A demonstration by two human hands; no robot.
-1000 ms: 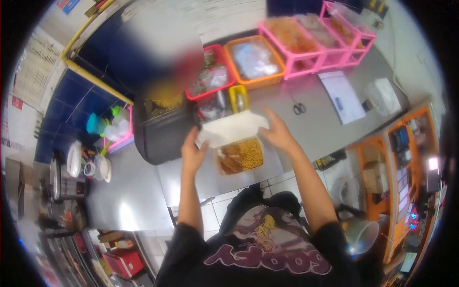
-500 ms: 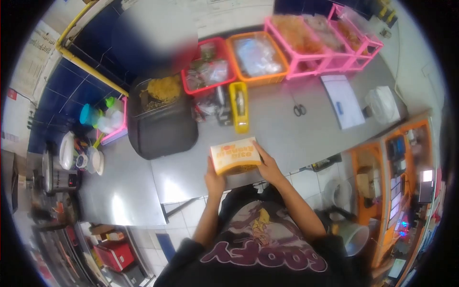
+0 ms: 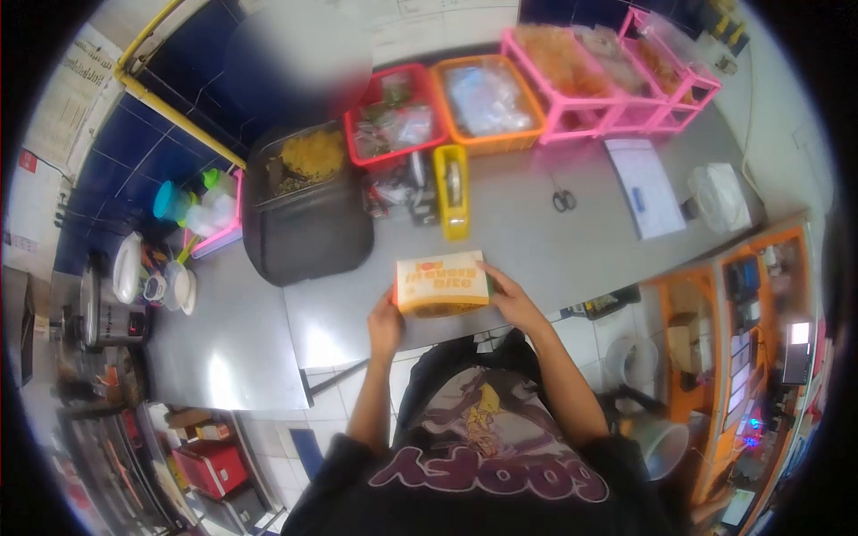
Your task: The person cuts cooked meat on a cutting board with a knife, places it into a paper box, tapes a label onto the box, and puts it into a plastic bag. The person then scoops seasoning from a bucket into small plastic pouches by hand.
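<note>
Beyond the box [image 3: 442, 284] between my left hand [image 3: 385, 324] and right hand [image 3: 512, 301], the left basket [image 3: 398, 162], right basket [image 3: 500, 142] and rack [image 3: 585, 123] line the counter [image 3: 545, 250], the container [image 3: 308, 234] left, the scissors [image 3: 563, 201], then the paper [image 3: 657, 213], right.

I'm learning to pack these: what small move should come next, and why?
Probably press down the near edge of the box: its lid covers the top, the left hand and right hand hold its sides, but a dark strip shows there.
</note>
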